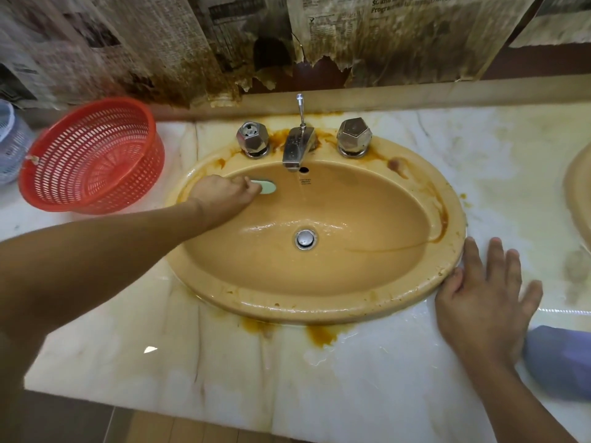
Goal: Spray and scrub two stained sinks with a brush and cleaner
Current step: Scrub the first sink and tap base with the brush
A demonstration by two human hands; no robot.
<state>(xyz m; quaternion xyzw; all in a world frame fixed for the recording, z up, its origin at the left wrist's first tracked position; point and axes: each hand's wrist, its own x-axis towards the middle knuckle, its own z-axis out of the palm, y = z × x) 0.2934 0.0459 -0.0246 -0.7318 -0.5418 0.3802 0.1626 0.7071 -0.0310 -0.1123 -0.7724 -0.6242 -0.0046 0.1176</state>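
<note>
Right grip (479,302) spread flat on counter (351,378); left grip (220,193) clutches pale brush (267,188) inside wet sink (319,308).

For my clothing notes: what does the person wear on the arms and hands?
Nothing visible. The left hand and right hand have no gloves, rings, watch or bracelet; the left forearm and right forearm show no sleeve up to the picture's edge.
</note>
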